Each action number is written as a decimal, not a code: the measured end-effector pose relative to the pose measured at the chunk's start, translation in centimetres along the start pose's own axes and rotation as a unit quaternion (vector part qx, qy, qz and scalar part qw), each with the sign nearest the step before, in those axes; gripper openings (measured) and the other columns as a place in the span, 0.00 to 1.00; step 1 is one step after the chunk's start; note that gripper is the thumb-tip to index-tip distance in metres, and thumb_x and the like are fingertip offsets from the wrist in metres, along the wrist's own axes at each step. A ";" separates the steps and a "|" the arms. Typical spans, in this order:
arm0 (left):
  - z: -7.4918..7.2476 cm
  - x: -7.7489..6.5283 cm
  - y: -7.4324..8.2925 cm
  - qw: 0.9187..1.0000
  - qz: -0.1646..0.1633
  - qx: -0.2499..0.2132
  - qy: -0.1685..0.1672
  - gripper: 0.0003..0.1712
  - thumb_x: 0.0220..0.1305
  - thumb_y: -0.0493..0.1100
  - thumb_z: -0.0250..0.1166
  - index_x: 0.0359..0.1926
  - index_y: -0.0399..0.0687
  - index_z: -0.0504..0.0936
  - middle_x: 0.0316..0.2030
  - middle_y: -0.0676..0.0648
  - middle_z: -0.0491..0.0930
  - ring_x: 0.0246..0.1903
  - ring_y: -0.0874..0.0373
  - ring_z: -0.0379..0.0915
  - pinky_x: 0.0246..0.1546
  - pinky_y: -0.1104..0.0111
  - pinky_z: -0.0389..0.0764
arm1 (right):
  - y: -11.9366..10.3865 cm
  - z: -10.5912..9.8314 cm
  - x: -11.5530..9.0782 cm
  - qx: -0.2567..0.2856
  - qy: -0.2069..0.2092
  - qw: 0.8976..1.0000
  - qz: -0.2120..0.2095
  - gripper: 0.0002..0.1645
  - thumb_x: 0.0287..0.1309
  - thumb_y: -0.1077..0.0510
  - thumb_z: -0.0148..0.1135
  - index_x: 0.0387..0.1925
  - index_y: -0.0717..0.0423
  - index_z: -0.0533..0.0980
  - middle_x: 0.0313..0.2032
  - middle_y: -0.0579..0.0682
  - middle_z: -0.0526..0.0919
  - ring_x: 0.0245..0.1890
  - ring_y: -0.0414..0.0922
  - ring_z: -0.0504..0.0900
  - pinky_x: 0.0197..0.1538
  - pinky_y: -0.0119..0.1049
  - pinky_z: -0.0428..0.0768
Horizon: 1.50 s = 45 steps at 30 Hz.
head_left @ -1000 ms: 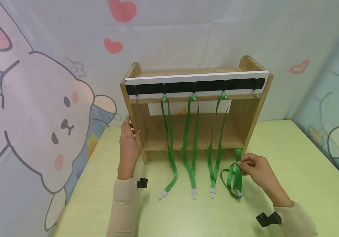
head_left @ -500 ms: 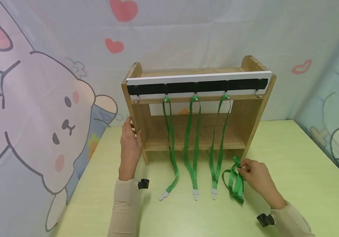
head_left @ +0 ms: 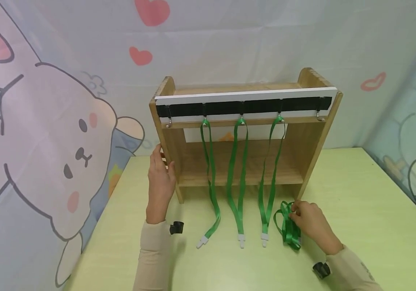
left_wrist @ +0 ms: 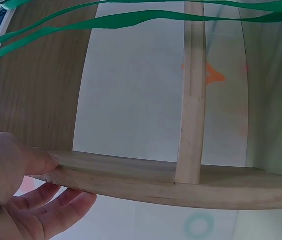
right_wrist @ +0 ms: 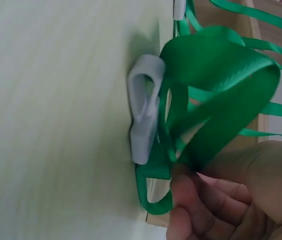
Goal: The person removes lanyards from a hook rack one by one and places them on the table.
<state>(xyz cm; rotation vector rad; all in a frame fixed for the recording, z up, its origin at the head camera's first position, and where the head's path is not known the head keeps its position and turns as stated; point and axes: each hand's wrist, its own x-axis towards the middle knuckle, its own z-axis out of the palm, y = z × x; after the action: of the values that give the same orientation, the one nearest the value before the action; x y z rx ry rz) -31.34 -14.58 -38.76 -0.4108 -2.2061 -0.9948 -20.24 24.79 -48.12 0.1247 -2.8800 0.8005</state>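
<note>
My right hand [head_left: 312,222] pinches a bunched green lanyard [head_left: 288,230] between thumb and fingers, low at the table by the shelf's right leg. Its loops bunch up, and a grey plastic clip [right_wrist: 146,110] lies close over the table in the right wrist view. With thumb on one face and fingers on the other, my left hand [head_left: 160,182] grips the left side panel [left_wrist: 131,180] of a small wooden shelf [head_left: 237,178]. Three more green lanyards, a left one [head_left: 212,190], a middle one [head_left: 231,182] and a right one [head_left: 273,182], hang from its hooks, pale clips down.
Along the shelf's top front runs a white board with a black strip [head_left: 226,108]. Bare metal hooks sit at its left end [head_left: 169,122] and right end [head_left: 320,117]. The shelf stands on a pale yellow-green table [head_left: 368,210], before a cartoon-printed backdrop [head_left: 266,48].
My right hand has lowered the lanyard; its raised upper end has sunk and gathered into a lower bunch of loops. The left hand keeps its grip on the shelf.
</note>
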 end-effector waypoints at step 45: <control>0.2 0.0 -0.1 1.000 0.000 0.007 0.013 0.31 0.68 0.25 0.61 0.68 0.28 0.59 0.49 0.27 0.71 0.42 0.34 0.77 0.38 0.50 0.84 | -11.4 -8.5 6.3 0.181 0.372 0.903 -0.119 0.18 0.59 0.61 0.73 0.44 0.71 0.78 0.38 0.62 0.83 0.35 0.44 0.81 0.38 0.20 0.73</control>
<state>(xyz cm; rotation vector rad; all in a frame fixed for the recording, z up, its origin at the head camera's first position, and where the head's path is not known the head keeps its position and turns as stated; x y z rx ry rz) -31.49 -14.48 -38.92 -0.3900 -2.1889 -0.9787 -24.04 19.19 -34.14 0.1631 -1.9431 1.0412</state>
